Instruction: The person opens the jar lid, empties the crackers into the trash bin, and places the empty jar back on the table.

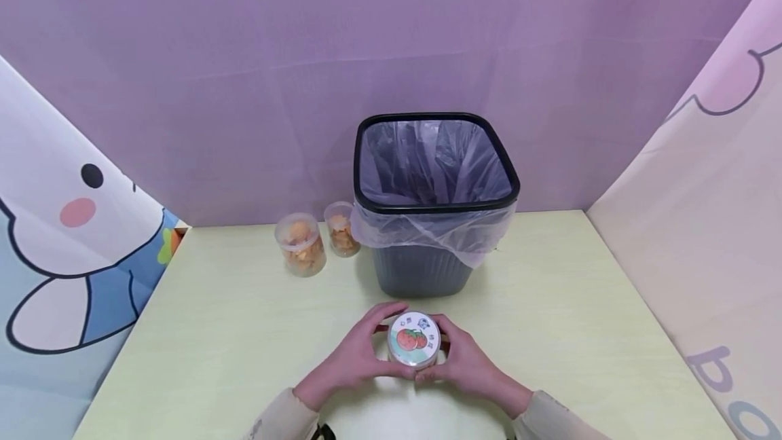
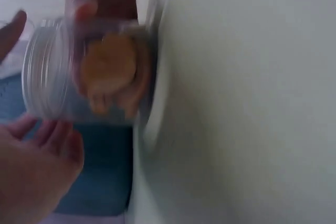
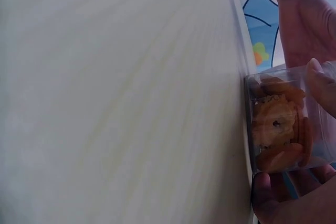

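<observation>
A clear plastic jar (image 2: 113, 114) with a round lid (image 1: 415, 339) bearing a tomato picture stands on the table near its front. Orange-brown biscuits (image 3: 275, 121) lie inside it. My left hand (image 1: 357, 352) holds the jar from the left, fingers curved behind it and thumb in front. From the other side my right hand (image 1: 467, 358) grips it the same way, and the two thumb tips come close together. Both wrist views show fingers at the jar's wall with its base on or just at the tabletop; part of each hand is out of frame.
A dark bin (image 1: 421, 270) with a translucent liner stands behind the jar. Left of it are two clear containers of orange-brown snacks, a larger one (image 1: 303, 257) and a smaller one (image 1: 343, 240). A purple cloth (image 1: 275, 87) hangs behind the pale table (image 1: 586, 331).
</observation>
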Demonstrator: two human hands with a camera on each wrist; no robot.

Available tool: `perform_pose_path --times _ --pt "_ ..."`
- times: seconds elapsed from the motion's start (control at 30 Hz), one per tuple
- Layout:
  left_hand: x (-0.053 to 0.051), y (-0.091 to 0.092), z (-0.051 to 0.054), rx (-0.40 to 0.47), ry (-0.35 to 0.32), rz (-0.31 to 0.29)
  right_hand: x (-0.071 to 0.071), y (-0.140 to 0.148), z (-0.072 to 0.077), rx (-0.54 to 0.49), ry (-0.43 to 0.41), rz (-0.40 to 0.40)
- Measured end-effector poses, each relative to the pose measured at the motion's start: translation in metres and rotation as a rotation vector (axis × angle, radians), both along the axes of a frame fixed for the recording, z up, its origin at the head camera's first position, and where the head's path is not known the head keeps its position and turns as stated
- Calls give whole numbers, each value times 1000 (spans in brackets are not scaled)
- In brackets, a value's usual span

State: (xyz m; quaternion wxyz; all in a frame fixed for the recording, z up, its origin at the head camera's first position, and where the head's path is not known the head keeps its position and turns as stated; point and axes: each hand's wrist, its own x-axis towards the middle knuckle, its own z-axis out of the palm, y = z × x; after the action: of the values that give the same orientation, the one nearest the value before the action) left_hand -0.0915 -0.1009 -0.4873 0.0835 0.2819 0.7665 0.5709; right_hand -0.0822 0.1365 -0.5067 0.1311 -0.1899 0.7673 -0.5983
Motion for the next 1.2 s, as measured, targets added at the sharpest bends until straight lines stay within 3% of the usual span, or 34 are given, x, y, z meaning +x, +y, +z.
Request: perform_pose_path --times 0.2,0.37,0.57,0.7,0.9,1.2 --pt "-23 -12 4 55 -38 -191 0 0 0 -5 -15 -1" --pt "-42 -16 7 50 -91 -354 0 0 -1 -5 -10 0" --pt "-55 -14 7 12 -163 -478 0 0 -1 -6 -14 1" --pt "-57 -11 6 -19 -183 -491 0 0 -1 2 -17 4" --pt "-54 -7 5 -38 -180 -463 1 0 0 14 -12 -4" --pt "-46 -10 4 -75 -92 -410 1 0 0 1 -6 -7"
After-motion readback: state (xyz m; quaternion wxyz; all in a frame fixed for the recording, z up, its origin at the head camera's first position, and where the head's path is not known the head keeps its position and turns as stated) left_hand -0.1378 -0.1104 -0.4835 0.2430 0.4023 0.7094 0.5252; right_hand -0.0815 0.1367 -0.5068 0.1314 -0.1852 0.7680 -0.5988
